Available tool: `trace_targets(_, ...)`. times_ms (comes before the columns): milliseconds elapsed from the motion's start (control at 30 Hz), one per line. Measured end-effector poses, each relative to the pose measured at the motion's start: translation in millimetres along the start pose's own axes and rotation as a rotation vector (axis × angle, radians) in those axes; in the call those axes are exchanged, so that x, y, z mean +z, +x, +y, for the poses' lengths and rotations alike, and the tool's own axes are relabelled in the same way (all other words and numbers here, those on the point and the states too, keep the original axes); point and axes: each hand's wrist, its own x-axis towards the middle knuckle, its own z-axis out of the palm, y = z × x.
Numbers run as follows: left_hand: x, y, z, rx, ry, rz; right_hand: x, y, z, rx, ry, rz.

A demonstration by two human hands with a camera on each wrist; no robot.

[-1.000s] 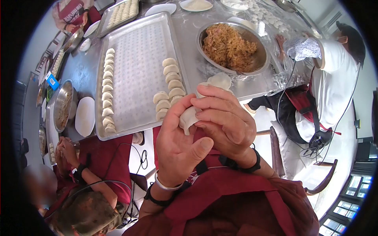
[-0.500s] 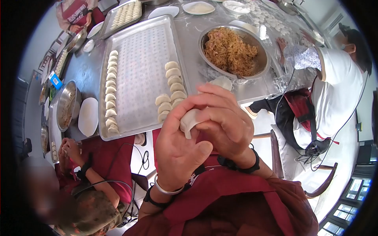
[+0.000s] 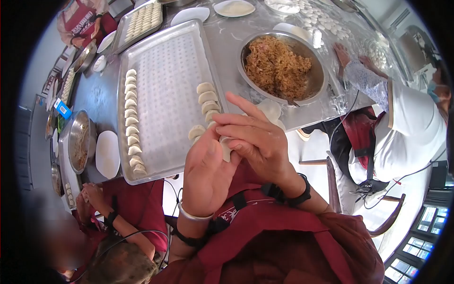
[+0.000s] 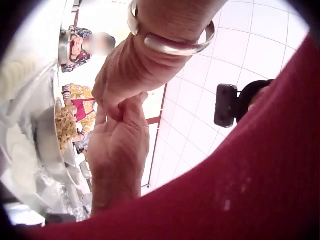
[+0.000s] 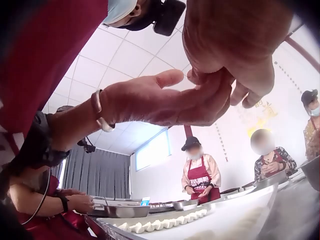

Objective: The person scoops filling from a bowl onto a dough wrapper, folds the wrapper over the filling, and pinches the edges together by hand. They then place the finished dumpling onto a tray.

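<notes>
A white dumpling (image 3: 226,150) is held between both hands in front of the apron, mostly covered by fingers in the head view. My left hand (image 3: 202,175) grips its left side, thumb raised against the dough. From the right, my right hand (image 3: 265,146) pinches the wrapper, with one finger stretched out above. In both wrist views the dumpling is hidden behind the joined hands. Just beyond them lies a metal tray (image 3: 165,102) bearing a row of finished dumplings (image 3: 131,124) on the left and a shorter group (image 3: 206,97) on the right.
A steel bowl (image 3: 318,85) of brown filling (image 3: 276,64) stands right of the tray, with round wrappers (image 3: 270,110) at the table edge before it. Other people work at left and right. A white dish (image 3: 108,154) and another bowl (image 3: 81,142) stand left of the tray.
The left thumb has risen up to the dumpling, and the hands have closed in tighter around it. One right finger now sticks out. The person at right has leaned.
</notes>
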Motion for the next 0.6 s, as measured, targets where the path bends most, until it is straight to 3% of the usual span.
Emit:
trace_targets(133,-10,11,7,-0.044,0.055,-0.024,0,7,3,0.123,0.098,-0.009)
trace_targets(333,-10,21,11,-0.092,0.104,-0.013,2,8,23,0.107,0.206,-0.074)
trace_targets(433,-23,27,10,-0.134,0.094,0.024,5,7,35,0.039,0.152,-0.099)
trace_targets(533,-20,34,12,-0.156,0.031,0.085,4,12,23,0.178,0.138,-0.053)
trace_targets(600,-19,37,13,-0.152,-0.036,0.12,6,11,25,0.15,0.036,-0.002)
